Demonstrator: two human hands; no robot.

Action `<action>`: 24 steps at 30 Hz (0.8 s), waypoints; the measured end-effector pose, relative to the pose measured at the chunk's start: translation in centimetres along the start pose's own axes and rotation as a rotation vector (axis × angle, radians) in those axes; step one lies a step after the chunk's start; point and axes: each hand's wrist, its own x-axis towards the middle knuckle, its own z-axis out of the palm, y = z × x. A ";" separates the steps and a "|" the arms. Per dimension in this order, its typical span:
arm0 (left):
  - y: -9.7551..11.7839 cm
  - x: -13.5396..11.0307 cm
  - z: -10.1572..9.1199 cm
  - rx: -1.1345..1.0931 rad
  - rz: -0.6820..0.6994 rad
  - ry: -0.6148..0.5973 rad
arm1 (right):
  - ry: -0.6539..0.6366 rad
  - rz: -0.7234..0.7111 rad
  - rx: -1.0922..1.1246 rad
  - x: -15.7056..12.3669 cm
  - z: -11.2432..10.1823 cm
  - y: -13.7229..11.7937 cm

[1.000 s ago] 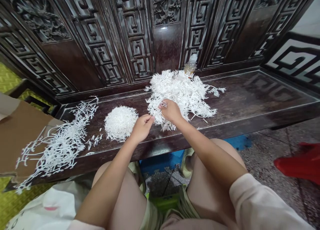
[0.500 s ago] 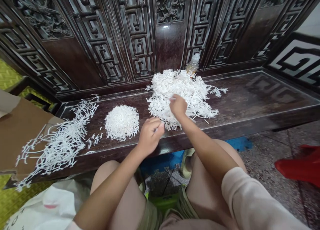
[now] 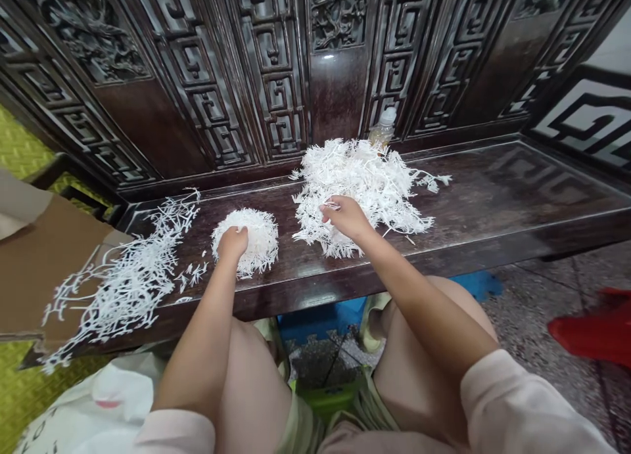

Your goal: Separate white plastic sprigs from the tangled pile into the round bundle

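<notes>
L arm reaches fwd over L thigh, forearm angled up & away; L hand point(image 3: 233, 245) is back-side up at the L/near part of the rd. pile of short white snippets point(image 3: 260, 240). Its thumb side faces R. L fingers mostly hidden by the hand itself, so can't tell if they're spread, pressed together or pinching smth.; most of the pile shows just R of them.

R arm comes in diag. from lower R over R thigh, elbow bent; R hand point(image 3: 344, 216) is over the front of the lg. heap of white branching sprigs point(image 3: 362, 171), knuckles up, fingers curled & pointing L. R fingers pinch a sm. white sprig piece point(image 3: 331, 205), which shows btwn thumb & index. Heap spreads behind & to both sides of that hand.

Both piles sit on the dark wood counter point(image 3: 493, 194), rd. one L of the heap w/ a bare strip btwn. Farther L: tangle of thin white stems point(image 3: 135, 280), partly over the cardboard point(image 3: 54, 257); few loose bits btwn it & rd. pile. Clear bottle w/ white cap point(image 3: 382, 129) stands behind the heap, nr. the carved backrest point(image 3: 338, 96).
</notes>
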 end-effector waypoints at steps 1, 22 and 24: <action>-0.1 -0.2 0.0 0.046 -0.032 0.005 | -0.006 -0.014 0.006 -0.2 -0.1 -0.2; 8.9 -11.4 0.1 -0.024 0.767 -0.145 | 0.054 -0.122 -0.175 -2.0 -1.6 -1.4; 9.0 -11.7 0.4 -0.021 0.770 -0.158 | 0.052 -0.136 -0.191 -1.9 -1.6 -1.3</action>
